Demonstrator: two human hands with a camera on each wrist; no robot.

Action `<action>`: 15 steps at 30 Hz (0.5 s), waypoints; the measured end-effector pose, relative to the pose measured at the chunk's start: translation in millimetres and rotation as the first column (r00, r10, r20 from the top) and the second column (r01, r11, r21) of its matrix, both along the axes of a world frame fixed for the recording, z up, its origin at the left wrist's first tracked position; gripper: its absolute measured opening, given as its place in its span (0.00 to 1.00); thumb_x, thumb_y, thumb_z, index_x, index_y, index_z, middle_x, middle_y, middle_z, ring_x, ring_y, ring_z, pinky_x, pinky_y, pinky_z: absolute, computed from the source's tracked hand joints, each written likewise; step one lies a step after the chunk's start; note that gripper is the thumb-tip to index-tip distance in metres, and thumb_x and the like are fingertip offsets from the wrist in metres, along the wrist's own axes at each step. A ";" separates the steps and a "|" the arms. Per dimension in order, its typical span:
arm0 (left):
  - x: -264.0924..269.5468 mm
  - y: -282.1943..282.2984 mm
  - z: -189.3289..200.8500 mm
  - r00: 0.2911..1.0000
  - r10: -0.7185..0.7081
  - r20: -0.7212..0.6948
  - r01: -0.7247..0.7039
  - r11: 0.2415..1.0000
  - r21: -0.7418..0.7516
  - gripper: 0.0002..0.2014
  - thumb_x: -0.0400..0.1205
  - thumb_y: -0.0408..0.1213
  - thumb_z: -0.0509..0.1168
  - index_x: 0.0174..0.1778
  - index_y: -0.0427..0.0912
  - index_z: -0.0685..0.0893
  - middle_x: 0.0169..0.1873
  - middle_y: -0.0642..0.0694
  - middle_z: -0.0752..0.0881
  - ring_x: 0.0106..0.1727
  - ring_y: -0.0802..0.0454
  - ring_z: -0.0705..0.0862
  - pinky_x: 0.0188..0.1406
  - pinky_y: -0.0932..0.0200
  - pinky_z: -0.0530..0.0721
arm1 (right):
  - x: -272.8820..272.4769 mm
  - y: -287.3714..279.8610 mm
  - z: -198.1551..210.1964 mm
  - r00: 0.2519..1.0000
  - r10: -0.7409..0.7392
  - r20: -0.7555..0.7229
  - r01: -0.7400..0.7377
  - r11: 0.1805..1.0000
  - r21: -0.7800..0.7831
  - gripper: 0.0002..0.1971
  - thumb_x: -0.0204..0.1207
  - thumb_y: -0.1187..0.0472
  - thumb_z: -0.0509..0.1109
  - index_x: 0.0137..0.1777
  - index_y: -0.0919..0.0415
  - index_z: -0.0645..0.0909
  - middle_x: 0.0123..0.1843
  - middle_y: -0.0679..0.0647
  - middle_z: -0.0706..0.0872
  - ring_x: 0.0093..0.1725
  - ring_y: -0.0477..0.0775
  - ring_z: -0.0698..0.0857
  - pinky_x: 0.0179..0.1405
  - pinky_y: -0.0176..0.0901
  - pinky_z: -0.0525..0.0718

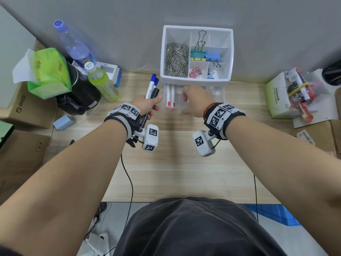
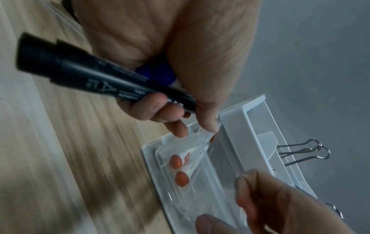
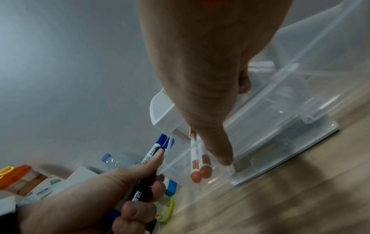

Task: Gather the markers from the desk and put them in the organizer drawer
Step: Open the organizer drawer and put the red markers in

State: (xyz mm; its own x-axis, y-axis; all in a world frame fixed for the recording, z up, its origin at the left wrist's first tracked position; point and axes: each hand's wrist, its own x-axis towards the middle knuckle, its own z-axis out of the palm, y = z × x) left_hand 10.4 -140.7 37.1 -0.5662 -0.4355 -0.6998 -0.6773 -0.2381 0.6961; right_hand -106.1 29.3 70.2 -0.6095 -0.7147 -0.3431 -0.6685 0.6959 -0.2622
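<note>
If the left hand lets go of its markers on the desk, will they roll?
Probably. The markers in the left hand have round barrels, and the wooden desk looks smooth and flat. They look stiff and light, so a small push may move them.

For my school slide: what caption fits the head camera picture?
Left hand holds markers beside the open drawer; right hand reaches in.

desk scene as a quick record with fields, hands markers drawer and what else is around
left hand: grips a bundle of blue and black markers
right hand: over the open drawer, fingers hidden from the head view, grip unclear
drawer contents: two red-capped markers along its left side
organizer: white, top compartments hold paper clips and binder clips
desk: light wood
left of organizer: green bottle, clear water bottle, tissue pack
</note>
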 end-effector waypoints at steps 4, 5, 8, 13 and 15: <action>-6.7 0.0 -1.0 0.998 0.062 -0.014 -0.061 0.997 0.041 0.16 0.79 0.51 0.72 0.51 0.44 0.80 0.34 0.45 0.88 0.20 0.55 0.72 0.15 0.66 0.70 | -6.2 9.1 0.8 0.974 -0.054 -0.221 0.057 0.998 0.004 0.14 0.74 0.47 0.73 0.39 0.55 0.74 0.41 0.58 0.83 0.46 0.65 0.85 0.42 0.50 0.79; -8.6 0.1 -1.0 0.996 0.085 -0.019 -0.084 0.995 0.056 0.15 0.80 0.51 0.71 0.52 0.44 0.79 0.34 0.44 0.89 0.20 0.55 0.72 0.15 0.66 0.70 | -7.0 11.1 -1.4 0.971 -0.070 -0.227 0.072 0.997 0.003 0.15 0.75 0.47 0.70 0.36 0.56 0.73 0.38 0.58 0.81 0.45 0.66 0.85 0.41 0.49 0.78; -16.5 -0.3 -0.3 0.987 0.159 -0.031 -0.154 0.981 0.117 0.12 0.82 0.50 0.68 0.51 0.46 0.77 0.39 0.41 0.92 0.17 0.56 0.71 0.14 0.66 0.71 | -7.9 17.2 -5.6 0.983 -0.073 -0.169 0.076 0.997 0.010 0.21 0.77 0.46 0.66 0.26 0.56 0.71 0.31 0.56 0.78 0.42 0.65 0.85 0.40 0.48 0.80; -26.1 -4.0 2.8 0.962 0.259 -0.086 -0.244 0.957 0.157 0.13 0.84 0.51 0.66 0.56 0.46 0.76 0.47 0.42 0.92 0.14 0.58 0.72 0.14 0.67 0.73 | -11.7 19.9 -5.7 0.994 -0.061 -0.092 0.059 0.998 -0.034 0.13 0.76 0.54 0.64 0.36 0.55 0.87 0.37 0.58 0.88 0.45 0.67 0.86 0.43 0.46 0.82; -28.9 -4.1 5.6 0.954 0.274 -0.120 -0.254 0.954 0.157 0.13 0.86 0.49 0.64 0.58 0.45 0.75 0.47 0.44 0.91 0.15 0.60 0.72 0.15 0.67 0.73 | -13.5 18.5 -8.7 0.996 -0.058 -0.067 0.055 0.997 -0.047 0.15 0.76 0.54 0.63 0.52 0.55 0.90 0.50 0.58 0.92 0.54 0.66 0.87 0.53 0.50 0.85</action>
